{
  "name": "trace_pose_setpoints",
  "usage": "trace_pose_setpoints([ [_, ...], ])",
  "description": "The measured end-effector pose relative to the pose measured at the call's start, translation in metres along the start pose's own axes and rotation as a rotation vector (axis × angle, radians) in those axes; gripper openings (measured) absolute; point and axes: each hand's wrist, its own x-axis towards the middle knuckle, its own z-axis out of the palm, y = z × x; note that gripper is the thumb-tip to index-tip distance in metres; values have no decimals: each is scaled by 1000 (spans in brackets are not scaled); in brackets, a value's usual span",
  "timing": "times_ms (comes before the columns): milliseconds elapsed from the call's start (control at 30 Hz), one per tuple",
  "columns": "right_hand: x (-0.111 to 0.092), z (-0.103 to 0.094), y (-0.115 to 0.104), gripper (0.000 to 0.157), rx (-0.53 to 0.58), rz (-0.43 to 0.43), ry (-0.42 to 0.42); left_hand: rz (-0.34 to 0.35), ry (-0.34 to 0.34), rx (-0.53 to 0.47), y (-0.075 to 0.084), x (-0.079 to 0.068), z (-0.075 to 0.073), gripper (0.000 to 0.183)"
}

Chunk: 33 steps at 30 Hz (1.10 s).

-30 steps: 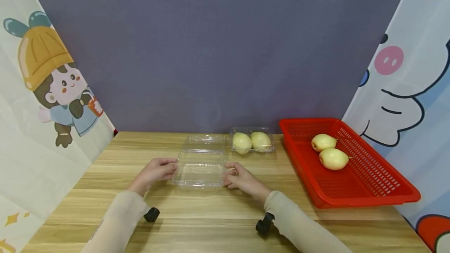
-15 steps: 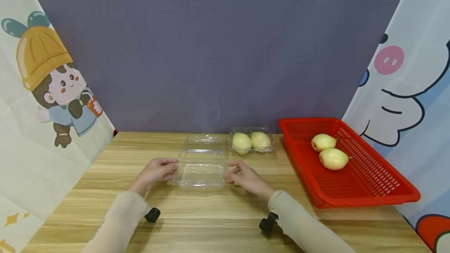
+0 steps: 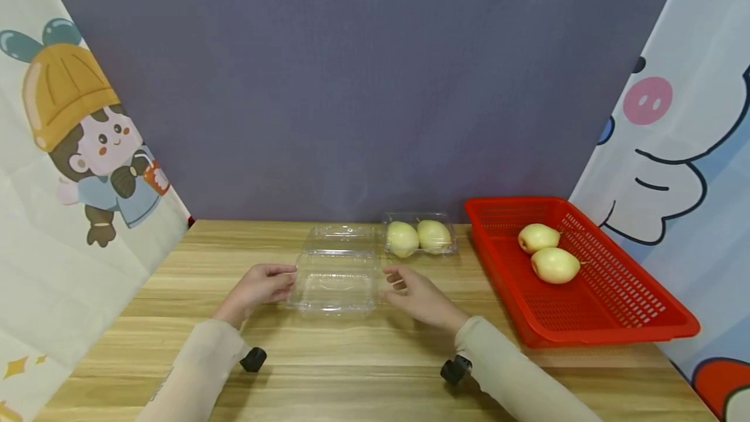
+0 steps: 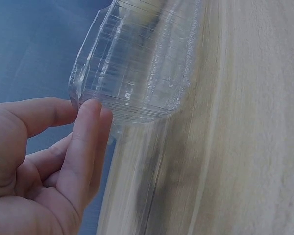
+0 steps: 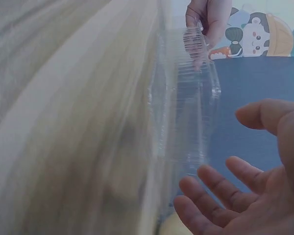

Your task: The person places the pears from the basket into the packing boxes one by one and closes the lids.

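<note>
A clear plastic clamshell box (image 3: 333, 288) lies with its lid raised back on the wooden table, with nothing inside. At its left side my left hand (image 3: 263, 288) pinches the rim; in the left wrist view the thumb and fingertips (image 4: 90, 110) meet at the box's edge. Just off the right side is my right hand (image 3: 418, 295). In the right wrist view its fingers (image 5: 210, 196) are spread and hold nothing, a small gap away from the box.
Behind and right of the open box stands another clear box (image 3: 420, 249) holding two pale yellow pears (image 3: 434, 236). A red plastic basket (image 3: 515, 305) with two more pears (image 3: 555, 266) occupies the table's right side. A grey cloth backdrop (image 3: 375, 83) rises behind the table.
My right hand has let go of the box's right side and moved a little to the right, its fingers spreading. The left hand and the box have stayed nearly still.
</note>
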Motion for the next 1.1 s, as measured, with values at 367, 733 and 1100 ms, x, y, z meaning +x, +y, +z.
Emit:
trace_pose_setpoints([
  [367, -9, -26, -16, 48, -159, -32, 27, -11, 2, 0, 0, -1, 0, 46],
  [733, -13, -53, -37, 48, -256, -132, 83, -16, 4, 4, -1, 0, -1, 46],
  [1100, -19, -86, -44, 49, -305, -146, 101, -19, -2, 9, -1, 0, -2, 47],
])
